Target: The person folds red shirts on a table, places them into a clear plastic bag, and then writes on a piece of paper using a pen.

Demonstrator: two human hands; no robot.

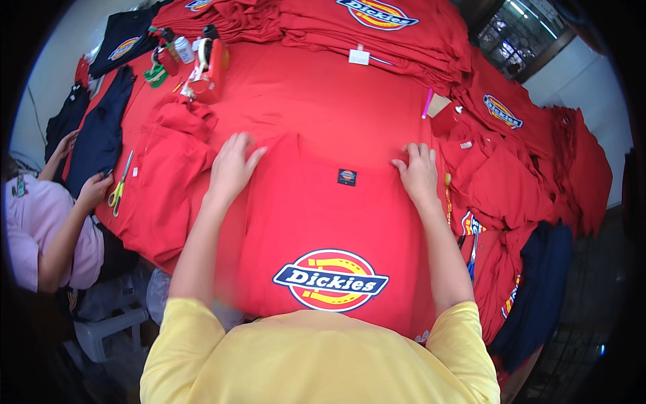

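A red T-shirt (323,222) lies front up before me, its neckline away from me. A dark label (347,177) shows inside the collar, and a large blue, yellow and white printed logo (331,280) covers the chest. My left hand (232,168) is beside the shirt's left shoulder, thumb apart from the fingers. At the right shoulder, my right hand (420,172) rests with its fingers a little spread. Neither hand visibly pinches the cloth, though the exact contact of the fingertips is hard to see.
Stacked red shirts (377,40) line the far edge, with more piled red shirts (505,175) at right. A red tape dispenser (207,71) and a spray can stand far left. Yellow-handled scissors (120,188) lie near a co-worker's hand (94,190) holding dark cloth (101,141).
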